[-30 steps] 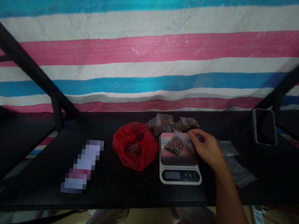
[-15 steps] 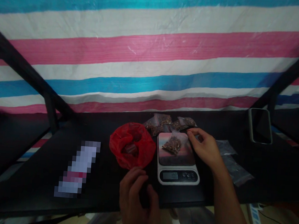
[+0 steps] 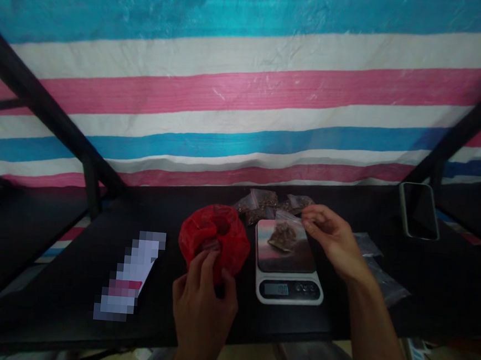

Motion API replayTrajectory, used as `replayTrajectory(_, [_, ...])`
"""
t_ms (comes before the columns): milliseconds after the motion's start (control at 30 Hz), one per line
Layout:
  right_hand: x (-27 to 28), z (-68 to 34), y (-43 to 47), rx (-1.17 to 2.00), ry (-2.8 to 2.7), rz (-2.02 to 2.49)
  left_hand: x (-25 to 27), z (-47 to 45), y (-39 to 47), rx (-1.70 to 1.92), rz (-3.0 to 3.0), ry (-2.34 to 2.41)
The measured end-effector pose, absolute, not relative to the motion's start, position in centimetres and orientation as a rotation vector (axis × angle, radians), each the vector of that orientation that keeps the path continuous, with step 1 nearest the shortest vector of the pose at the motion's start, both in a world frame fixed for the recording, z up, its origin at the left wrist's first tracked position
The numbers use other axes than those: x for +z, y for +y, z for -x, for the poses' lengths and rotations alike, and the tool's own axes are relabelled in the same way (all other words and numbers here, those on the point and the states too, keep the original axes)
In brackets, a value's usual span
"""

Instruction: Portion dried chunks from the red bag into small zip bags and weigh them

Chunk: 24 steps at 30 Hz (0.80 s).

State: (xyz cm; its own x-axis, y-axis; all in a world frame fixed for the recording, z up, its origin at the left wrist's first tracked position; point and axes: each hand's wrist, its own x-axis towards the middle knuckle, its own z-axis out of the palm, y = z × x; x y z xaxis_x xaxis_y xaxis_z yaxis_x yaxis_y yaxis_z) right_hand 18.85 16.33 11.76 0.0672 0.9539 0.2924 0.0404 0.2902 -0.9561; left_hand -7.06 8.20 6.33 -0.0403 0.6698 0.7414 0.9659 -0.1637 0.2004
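A small clear zip bag (image 3: 282, 236) of dried brown bits lies on the metal plate of a white kitchen scale (image 3: 291, 298). The display seems to read 10.0. My right hand (image 3: 331, 240) is closed at the scale's far right, thumb and fingers pinching the bag's top corner. To the left, a red plastic bag (image 3: 235, 240) stands with its mouth spread. My left hand (image 3: 204, 299) reaches over its near rim, fingertips at the opening and thumb apart from them. What the fingertips touch inside is partly hidden.
Behind the scale lie several filled zip bags (image 3: 264, 198). Flat clear bags (image 3: 386, 280) rest right of my right forearm. A phone (image 3: 419, 210) leans at the far right. A blurred-out pale item (image 3: 133, 274) lies left on the black table (image 3: 70, 277). Striped sheeting hangs behind.
My left hand has moved forward from the table's front edge to the red bag's mouth. The zip bag on the scale has shifted slightly, its top now at my right fingertips.
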Motion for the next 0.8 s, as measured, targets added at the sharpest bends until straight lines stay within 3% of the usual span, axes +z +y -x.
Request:
replayTrajectory(100, [13.1, -18.0, 15.2, 1.134, -1.341, 0.892, 7.0, 7.0, 8.3, -1.178, 1.796, -1.687])
replayTrajectory(233, [13.6, -15.8, 14.9, 1.352, -1.452, 0.761, 8.9, 5.1, 9.6, -1.642, 2.043, -1.745])
replayTrajectory(433, [12.3, -13.0, 16.9, 1.132, -1.276, 0.874, 11.0, 3.0, 13.4, -2.283, 2.383, -2.031])
replayTrajectory(800, [11.5, -10.0, 16.7, 1.214, -1.431, 0.879, 8.5, 5.1, 13.0, -2.704, 1.968, -2.147])
